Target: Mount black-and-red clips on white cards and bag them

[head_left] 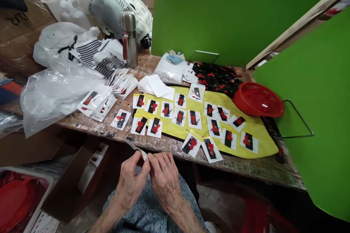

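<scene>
The left hand (130, 185) and right hand (164, 179) pinch a white strip (136, 148) at its lower end, just off the worktop (235, 164) edge. It looks light, thin and slightly bendy, so a close pinch near the end should steady it. Its long axis slants up-left, toward the worktop.

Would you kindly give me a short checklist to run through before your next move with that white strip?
1. The white strip pinched between the left hand and right hand: ok.
2. The cards lying flat and not overlapping: ok.
3. Every card fully on the yellow cloth: not ok, two front cards overhang its edge.
4. The red basket apart from the cards: ok.
5. The steel flask upright: ok.
6. Any marking on the strip: cannot tell, too small.
</scene>
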`<state>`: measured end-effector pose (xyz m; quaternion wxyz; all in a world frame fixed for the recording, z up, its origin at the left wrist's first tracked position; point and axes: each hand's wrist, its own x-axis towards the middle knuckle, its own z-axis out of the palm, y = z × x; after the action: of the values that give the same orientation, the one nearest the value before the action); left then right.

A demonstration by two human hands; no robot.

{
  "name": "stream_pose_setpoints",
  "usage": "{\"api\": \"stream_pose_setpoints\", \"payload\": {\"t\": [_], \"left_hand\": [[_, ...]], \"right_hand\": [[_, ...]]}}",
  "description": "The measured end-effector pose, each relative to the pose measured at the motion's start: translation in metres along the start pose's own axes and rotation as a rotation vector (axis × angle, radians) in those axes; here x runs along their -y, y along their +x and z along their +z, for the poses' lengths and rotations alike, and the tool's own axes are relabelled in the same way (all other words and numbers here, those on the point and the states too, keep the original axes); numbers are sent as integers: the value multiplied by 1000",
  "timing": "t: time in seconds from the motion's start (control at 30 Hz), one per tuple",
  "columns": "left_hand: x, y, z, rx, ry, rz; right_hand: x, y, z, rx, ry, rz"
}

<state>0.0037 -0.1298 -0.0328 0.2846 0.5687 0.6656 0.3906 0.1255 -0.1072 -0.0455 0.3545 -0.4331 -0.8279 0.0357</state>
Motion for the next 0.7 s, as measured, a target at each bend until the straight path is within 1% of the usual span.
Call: {"api": "stream_pose_setpoints", "payload": {"t": [0.1, 0.23, 0.33, 0.4, 0.47, 0.5, 0.57, 0.6, 0.63, 0.67, 0.7], "left_hand": [[-1, 0, 3, -46, 67, 70], [-2, -1, 5, -50, 165, 187], [-7, -3, 4, -91, 244, 258], [-10, -4, 3, -94, 253, 288], [-13, -6, 5, -102, 227, 294], [-13, -7, 7, -120, 202, 293], [-14, -11, 12, -156, 124, 287], [-15, -13, 14, -157, 69, 284], [-15, -14, 15, -140, 4, 272], [-16, -15, 14, -95, -71, 241], [-17, -15, 11, -24, -158, 181]], "right_hand": [[0, 1, 1, -1, 25, 2], [-1, -1, 3, 8, 7, 30], [-4, 0, 2, -45, 13, 85], [-6, 0, -1, -63, 37, 151], [-6, 0, -6, -16, 135, 255], [-4, 0, -9, 23, 224, 337], [-1, 0, -13, 101, 475, 553], [1, 1, -15, 133, 612, 670], [1, 2, -16, 157, 735, 768], [1, 3, -17, 168, 828, 828], [-1, 4, -19, 168, 882, 843]]}}
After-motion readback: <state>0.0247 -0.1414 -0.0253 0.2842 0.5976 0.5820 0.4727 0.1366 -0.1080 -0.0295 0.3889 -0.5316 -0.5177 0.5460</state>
